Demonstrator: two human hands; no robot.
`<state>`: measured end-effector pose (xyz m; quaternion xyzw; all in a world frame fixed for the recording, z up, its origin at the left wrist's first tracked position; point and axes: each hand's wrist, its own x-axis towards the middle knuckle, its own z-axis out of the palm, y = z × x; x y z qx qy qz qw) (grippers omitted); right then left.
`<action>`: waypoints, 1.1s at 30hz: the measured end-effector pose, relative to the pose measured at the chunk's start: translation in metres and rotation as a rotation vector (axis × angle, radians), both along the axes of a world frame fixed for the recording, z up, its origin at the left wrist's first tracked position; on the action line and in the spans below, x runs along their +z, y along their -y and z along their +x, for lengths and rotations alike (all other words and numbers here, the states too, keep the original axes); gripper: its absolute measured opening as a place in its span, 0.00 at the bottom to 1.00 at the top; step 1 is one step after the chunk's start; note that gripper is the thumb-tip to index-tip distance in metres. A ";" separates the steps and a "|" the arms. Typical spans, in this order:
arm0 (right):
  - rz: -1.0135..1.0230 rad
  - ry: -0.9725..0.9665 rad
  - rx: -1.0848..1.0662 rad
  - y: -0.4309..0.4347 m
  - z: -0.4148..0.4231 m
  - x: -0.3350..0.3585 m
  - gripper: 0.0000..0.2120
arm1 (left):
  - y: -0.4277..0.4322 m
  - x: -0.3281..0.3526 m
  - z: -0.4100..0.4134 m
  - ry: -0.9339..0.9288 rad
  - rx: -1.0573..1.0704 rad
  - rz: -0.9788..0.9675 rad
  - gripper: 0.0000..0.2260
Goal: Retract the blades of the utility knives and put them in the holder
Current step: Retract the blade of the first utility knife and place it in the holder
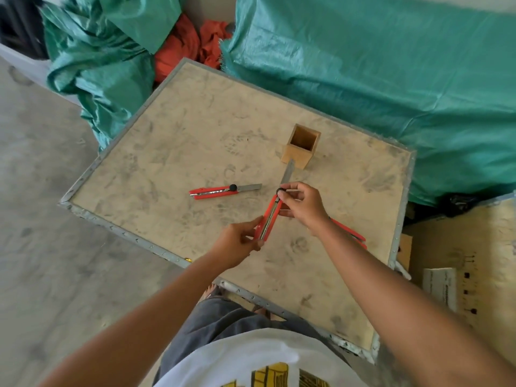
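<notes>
I hold a red utility knife (268, 216) above the table with both hands. My left hand (237, 241) grips its rear end. My right hand (303, 203) pinches the black slider knob at its front. Its grey blade (287, 173) sticks out toward the square wooden holder (301, 146), which stands upright and looks empty. A second red knife (220, 190) lies on the table to the left with its blade extended to the right. A third red knife (350, 233) lies partly hidden under my right forearm; its blade is out of sight.
The work surface is a dusty square board (195, 129) with a metal rim. Green tarpaulin (391, 79) is heaped behind and to the right, with red cloth (184, 48) between the heaps. A plywood crate (460, 261) stands at the right. Concrete floor lies on the left.
</notes>
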<state>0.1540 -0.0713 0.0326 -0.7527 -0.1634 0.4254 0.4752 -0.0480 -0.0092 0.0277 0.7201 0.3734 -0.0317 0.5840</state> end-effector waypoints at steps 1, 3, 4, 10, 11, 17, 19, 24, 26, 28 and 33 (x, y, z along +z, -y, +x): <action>0.026 -0.012 0.001 -0.001 0.000 0.010 0.07 | -0.003 0.009 -0.003 0.045 -0.001 -0.023 0.27; 0.088 -0.043 -0.004 -0.003 -0.005 0.030 0.06 | -0.010 0.027 -0.009 0.139 0.023 -0.087 0.26; 0.121 -0.056 -0.013 -0.005 -0.009 0.041 0.06 | -0.012 0.036 -0.012 0.180 0.036 -0.123 0.26; 0.194 0.012 0.096 -0.002 -0.035 0.087 0.11 | -0.029 0.072 -0.027 0.356 0.104 -0.218 0.22; 0.189 0.025 0.132 -0.001 -0.040 0.091 0.11 | -0.033 0.075 -0.028 0.378 0.107 -0.220 0.22; 0.154 0.209 0.213 0.006 -0.056 0.111 0.11 | -0.045 0.094 -0.031 0.460 0.062 -0.258 0.22; 0.146 0.270 0.247 0.012 -0.061 0.112 0.10 | -0.048 0.098 -0.030 0.475 0.040 -0.262 0.22; 0.127 0.381 0.293 0.023 -0.072 0.119 0.13 | -0.049 0.103 -0.031 0.477 -0.041 -0.260 0.22; 0.109 0.423 0.320 0.025 -0.074 0.124 0.13 | -0.049 0.105 -0.031 0.483 -0.049 -0.266 0.22; 0.083 0.457 0.278 0.025 -0.076 0.125 0.10 | -0.049 0.106 -0.029 0.477 -0.044 -0.271 0.22; 0.080 0.484 0.211 0.022 -0.074 0.127 0.11 | -0.051 0.110 -0.023 0.461 -0.010 -0.265 0.22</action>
